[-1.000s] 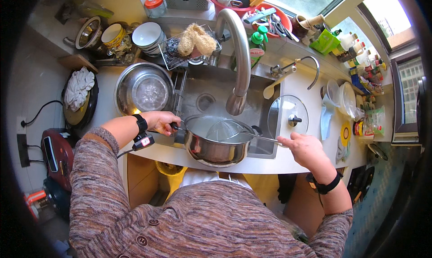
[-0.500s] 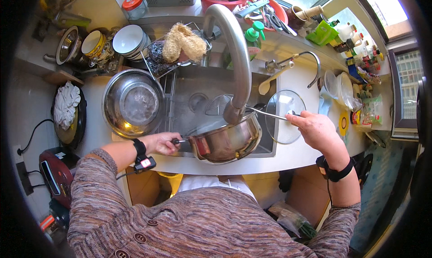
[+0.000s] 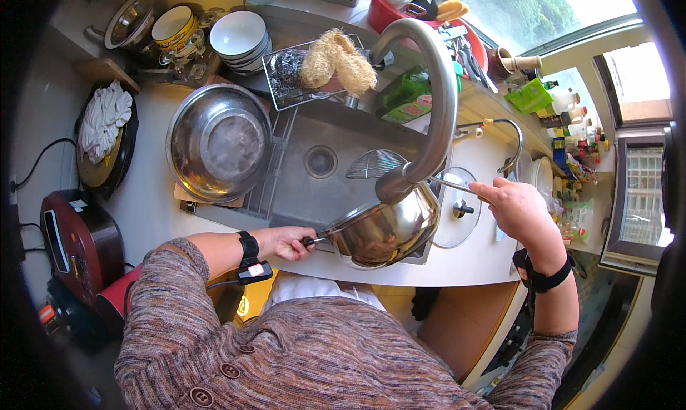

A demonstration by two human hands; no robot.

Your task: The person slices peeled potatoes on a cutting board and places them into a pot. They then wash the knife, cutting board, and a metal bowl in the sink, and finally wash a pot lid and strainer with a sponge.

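Observation:
My left hand (image 3: 291,243) is closed round the dark-tipped side handle (image 3: 311,241) of a shiny steel pot (image 3: 384,233). The pot is tilted at the sink's near edge, its outer wall facing me and its mouth toward the basin; I cannot see its inside. My right hand (image 3: 516,203) grips the thin metal handle of a wire skimmer (image 3: 374,165). The skimmer's round mesh head hangs over the sink (image 3: 300,149), just beyond the pot's rim. The curved tap (image 3: 444,88) arches above and hides part of the skimmer and rim.
A steel basin (image 3: 218,143) stands left of the sink, with stacked white bowls (image 3: 239,37) behind. Loofah pieces (image 3: 336,63) lie on a wire rack. A glass lid (image 3: 455,208) rests at right. Green soap bottle (image 3: 407,95) and a red rice cooker (image 3: 82,238) stand nearby.
The view has shifted and turned a little. The pot is tipped further toward the sink, and less steam shows over the basin. Both hands keep their holds.

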